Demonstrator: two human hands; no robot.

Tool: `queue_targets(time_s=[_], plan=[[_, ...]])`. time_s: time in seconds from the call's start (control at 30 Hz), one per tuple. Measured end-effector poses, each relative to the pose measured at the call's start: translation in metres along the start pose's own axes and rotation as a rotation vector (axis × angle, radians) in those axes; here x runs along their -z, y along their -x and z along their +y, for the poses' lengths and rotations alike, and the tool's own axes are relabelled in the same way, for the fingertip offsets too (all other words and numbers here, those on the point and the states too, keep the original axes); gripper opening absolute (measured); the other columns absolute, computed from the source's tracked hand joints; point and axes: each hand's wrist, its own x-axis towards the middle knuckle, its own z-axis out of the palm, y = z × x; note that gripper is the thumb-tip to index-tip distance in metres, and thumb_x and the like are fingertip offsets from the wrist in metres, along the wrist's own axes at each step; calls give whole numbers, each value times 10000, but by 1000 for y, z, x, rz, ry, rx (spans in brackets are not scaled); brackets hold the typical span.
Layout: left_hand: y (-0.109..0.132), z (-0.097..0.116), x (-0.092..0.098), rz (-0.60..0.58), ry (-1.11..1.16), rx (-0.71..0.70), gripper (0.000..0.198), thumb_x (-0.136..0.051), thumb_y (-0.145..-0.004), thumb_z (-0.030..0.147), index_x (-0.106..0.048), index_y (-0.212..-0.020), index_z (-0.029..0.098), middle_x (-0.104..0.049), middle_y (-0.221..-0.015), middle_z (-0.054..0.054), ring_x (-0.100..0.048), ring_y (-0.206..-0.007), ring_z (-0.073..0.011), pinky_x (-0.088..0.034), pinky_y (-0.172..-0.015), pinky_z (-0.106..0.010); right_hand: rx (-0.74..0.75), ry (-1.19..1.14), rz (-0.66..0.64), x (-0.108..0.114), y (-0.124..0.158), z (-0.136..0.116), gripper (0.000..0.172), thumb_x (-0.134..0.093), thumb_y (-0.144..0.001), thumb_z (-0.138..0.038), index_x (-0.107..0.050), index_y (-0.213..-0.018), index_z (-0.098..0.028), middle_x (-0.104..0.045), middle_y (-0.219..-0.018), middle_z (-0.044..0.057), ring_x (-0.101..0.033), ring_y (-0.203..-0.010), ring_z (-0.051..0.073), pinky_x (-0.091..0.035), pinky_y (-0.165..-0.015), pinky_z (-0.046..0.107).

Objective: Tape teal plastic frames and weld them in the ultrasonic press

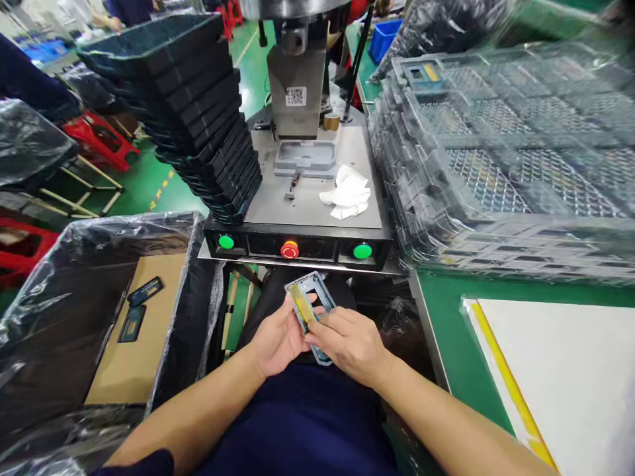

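Note:
Held over my lap is a grey-blue rectangular plastic frame [317, 287] with a window opening. My left hand [278, 336] grips it from the left and below. A yellow strip [301, 304] lies along the frame's left side. My right hand [351, 344] is closed at the frame's right side, its thumb and fingers pinched at the strip's lower end. Whether the strip is stuck down there is hidden by the fingers. Beyond my hands stands a press [296, 86], with a clear-grey fixture [305, 157] below its head.
Stacked black trays [198, 112] rise at the left of the press. Clear blister trays [476, 152] pile up at the right. A plastic-lined bin [64, 264] holds two dark parts on cardboard. Green buttons, a red stop button [289, 249] and a white cloth [347, 192] are ahead.

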Motion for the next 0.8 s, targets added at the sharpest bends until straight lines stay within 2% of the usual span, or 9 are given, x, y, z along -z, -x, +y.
queue_targets(time_s=[0.1, 0.23, 0.47, 0.53, 0.67, 0.8], plan=[[3, -1, 2, -9, 15, -13, 446, -382, -926, 477, -583, -1174, 166, -668, -1019, -109, -609, -755, -164, -441, -632, -280, -28, 43, -61, 1, -3, 0, 190, -554, -909, -298, -666, -847, -157, -622, -774, 45, -494, -713, 147, -380, -653, 287], [3, -1, 4, -17, 42, -10, 406, -398, -929, 451, -604, -1144, 175, -664, -945, -71, -578, -679, -137, -429, -608, -272, -59, 84, -156, 2, -5, -1, 235, -506, -928, -312, -660, -824, -168, -635, -872, 68, -502, -764, 163, -392, -696, 311], [-1, -2, 7, -18, 81, -39, 378, -408, -932, 433, -614, -1125, 181, -655, -991, -66, -600, -811, -157, -460, -684, -294, -76, 43, -194, 1, -6, -1, 194, -507, -920, -249, -658, -989, -149, -663, -958, 82, -557, -893, 191, -452, -801, 343], [-1, -1, 7, -26, 83, -48, 371, -412, -932, 428, -613, -1128, 185, -657, -1008, -66, -604, -831, -160, -466, -695, -298, -98, 13, -188, 1, -7, -2, 209, -506, -914, -238, -649, -1031, -140, -658, -1035, 101, -562, -977, 211, -465, -855, 369], [0, -1, 8, -68, 101, -63, 356, -395, -946, 388, -598, -1161, 190, -655, -1070, -59, -608, -904, -159, -472, -710, -289, -123, -48, -206, 1, -7, -3, 297, -520, -892, -236, -598, -1157, -127, -574, -1247, 150, -462, -1221, 266, -429, -992, 450], [2, 0, 8, -91, 116, -71, 375, -394, -945, 398, -574, -1205, 196, -661, -1066, -53, -611, -917, -159, -476, -717, -293, -147, -74, -150, 3, -5, -1, 377, -535, -880, -266, -544, -1227, -118, -554, -1274, 157, -456, -1230, 271, -418, -1019, 479]])
